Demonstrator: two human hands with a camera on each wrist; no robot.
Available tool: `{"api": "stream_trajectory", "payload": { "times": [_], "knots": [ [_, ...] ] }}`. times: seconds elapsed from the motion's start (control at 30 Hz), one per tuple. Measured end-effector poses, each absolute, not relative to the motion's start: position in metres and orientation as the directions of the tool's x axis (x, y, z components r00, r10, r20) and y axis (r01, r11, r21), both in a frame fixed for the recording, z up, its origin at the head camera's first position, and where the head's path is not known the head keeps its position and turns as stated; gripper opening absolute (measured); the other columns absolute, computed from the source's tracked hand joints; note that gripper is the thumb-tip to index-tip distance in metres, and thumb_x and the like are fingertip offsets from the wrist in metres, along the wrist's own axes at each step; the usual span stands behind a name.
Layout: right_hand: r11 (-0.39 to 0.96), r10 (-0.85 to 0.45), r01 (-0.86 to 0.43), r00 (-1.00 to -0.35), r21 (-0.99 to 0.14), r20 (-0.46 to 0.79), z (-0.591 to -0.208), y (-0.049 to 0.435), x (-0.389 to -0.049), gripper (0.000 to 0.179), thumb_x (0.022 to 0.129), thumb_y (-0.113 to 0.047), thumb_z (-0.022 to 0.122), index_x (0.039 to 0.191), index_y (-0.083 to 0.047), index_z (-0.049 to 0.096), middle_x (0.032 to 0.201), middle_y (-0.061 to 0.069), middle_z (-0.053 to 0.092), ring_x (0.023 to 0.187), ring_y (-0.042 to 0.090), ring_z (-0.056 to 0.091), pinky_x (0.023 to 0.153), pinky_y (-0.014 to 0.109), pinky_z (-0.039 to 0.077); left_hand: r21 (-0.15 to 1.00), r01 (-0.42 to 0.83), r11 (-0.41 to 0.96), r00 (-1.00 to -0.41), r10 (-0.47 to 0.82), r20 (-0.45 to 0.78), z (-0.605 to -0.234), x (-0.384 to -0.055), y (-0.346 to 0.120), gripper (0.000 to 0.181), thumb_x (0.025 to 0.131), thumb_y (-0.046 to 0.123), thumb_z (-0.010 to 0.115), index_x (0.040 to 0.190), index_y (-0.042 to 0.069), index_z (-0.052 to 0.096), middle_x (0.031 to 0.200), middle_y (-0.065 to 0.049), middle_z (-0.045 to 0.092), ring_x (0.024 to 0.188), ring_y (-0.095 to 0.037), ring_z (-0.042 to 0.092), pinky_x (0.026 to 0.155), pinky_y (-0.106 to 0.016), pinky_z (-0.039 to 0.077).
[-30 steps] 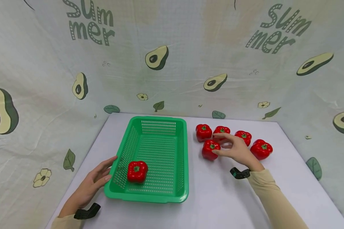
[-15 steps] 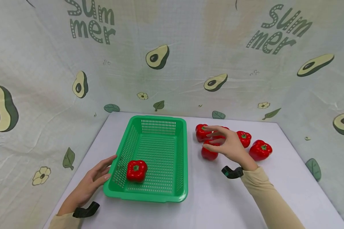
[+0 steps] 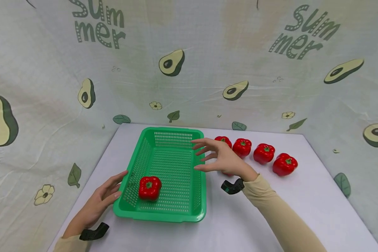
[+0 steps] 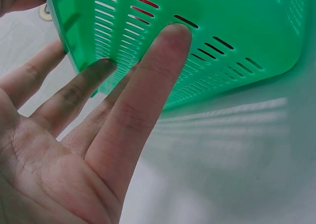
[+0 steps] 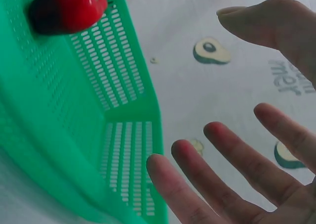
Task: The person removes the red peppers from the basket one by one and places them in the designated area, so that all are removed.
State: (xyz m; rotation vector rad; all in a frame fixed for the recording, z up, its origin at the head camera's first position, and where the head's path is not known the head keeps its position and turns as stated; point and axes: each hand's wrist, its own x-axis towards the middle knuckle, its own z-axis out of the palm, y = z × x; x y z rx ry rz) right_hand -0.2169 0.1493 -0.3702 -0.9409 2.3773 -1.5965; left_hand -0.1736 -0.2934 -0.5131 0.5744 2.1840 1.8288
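Observation:
A green plastic basket [image 3: 173, 217] with slotted walls stands on the table, one red bell pepper [image 3: 149, 188] in its near left part. My left hand [image 3: 97, 199] rests against the basket's left side, fingers extended; in the left wrist view the fingertips [image 4: 173, 41] meet the slotted outer wall. Over the right rim hovers my right hand [image 3: 222, 157], holding nothing, its fingers spread and thumb apart. The right wrist view shows these fingers [image 5: 212, 184] beside the basket, away from the bell pepper [image 5: 81, 9]. Another bell pepper is mostly hidden behind the right hand.
To the right of the basket, more red bell peppers sit in a slanting row: a partly covered bell pepper [image 3: 223, 140], then a bell pepper [image 3: 242, 147], a bell pepper [image 3: 264, 153] and a bell pepper [image 3: 285, 164]. Printed cloth [image 3: 201, 45] hangs behind the white table [image 3: 233, 224].
My right hand has moved left, from beside the nearest bell pepper on the table to above the basket's right rim. The left hand and the basket stay where they were.

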Motion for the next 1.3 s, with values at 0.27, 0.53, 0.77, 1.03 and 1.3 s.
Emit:
{"api": "stream_trajectory", "payload": {
  "times": [0.27,0.53,0.77,1.03,1.3],
  "knots": [
    [0.187,-0.681,-0.394,-0.712,-0.900,0.170,-0.373,0.108,-0.225,0.066,0.080,-0.009,0.083,0.139,-0.008,0.054,0.132,0.011,0.059,0.113,0.033,0.061,0.084,0.049,0.056,0.980,0.145,0.140,-0.899,0.433,0.071,-0.512,-0.170,-0.297,0.058,0.105,0.007,0.047,0.158,0.020,0.026,0.160,-0.012,0.026,0.135,-0.002,0.042,0.096,-0.026,0.047],
    [0.163,-0.763,-0.389,-0.632,-0.907,0.133,-0.399,0.078,-0.246,0.065,0.080,-0.008,0.082,0.139,-0.014,0.056,0.133,0.006,0.058,0.113,0.023,0.061,0.082,0.037,0.057,0.976,0.144,0.163,-0.905,0.421,0.063,-0.513,-0.171,-0.297,0.058,0.105,0.008,0.047,0.158,0.022,0.027,0.161,-0.010,0.026,0.135,-0.001,0.041,0.097,-0.024,0.046],
    [0.141,-0.823,-0.362,-0.560,-0.921,0.094,-0.413,0.058,-0.257,0.064,0.082,-0.017,0.083,0.139,-0.018,0.056,0.133,-0.001,0.057,0.117,0.026,0.059,0.083,0.036,0.057,0.977,0.151,0.152,-0.897,0.436,0.071,-0.512,-0.171,-0.295,0.058,0.105,0.007,0.047,0.158,0.021,0.027,0.160,-0.012,0.027,0.135,-0.003,0.042,0.096,-0.026,0.047],
    [0.172,-0.900,-0.395,-0.436,-0.902,0.020,-0.419,0.035,-0.260,0.063,0.085,-0.023,0.080,0.142,-0.019,0.055,0.135,-0.008,0.055,0.119,0.026,0.058,0.092,0.038,0.053,0.976,0.140,0.166,-0.900,0.432,0.056,-0.510,-0.170,-0.293,0.057,0.105,0.008,0.048,0.158,0.020,0.028,0.160,-0.013,0.027,0.133,-0.002,0.044,0.094,-0.026,0.048],
    [0.197,-0.926,-0.327,-0.372,-0.925,-0.066,-0.429,0.024,-0.263,0.067,0.084,-0.016,0.080,0.145,-0.011,0.052,0.141,-0.002,0.053,0.126,0.021,0.051,0.095,0.037,0.050,0.980,0.130,0.154,-0.900,0.432,0.051,-0.511,-0.172,-0.291,0.057,0.105,0.008,0.047,0.158,0.020,0.028,0.160,-0.012,0.027,0.133,0.000,0.044,0.094,-0.027,0.048]
  ]
}}
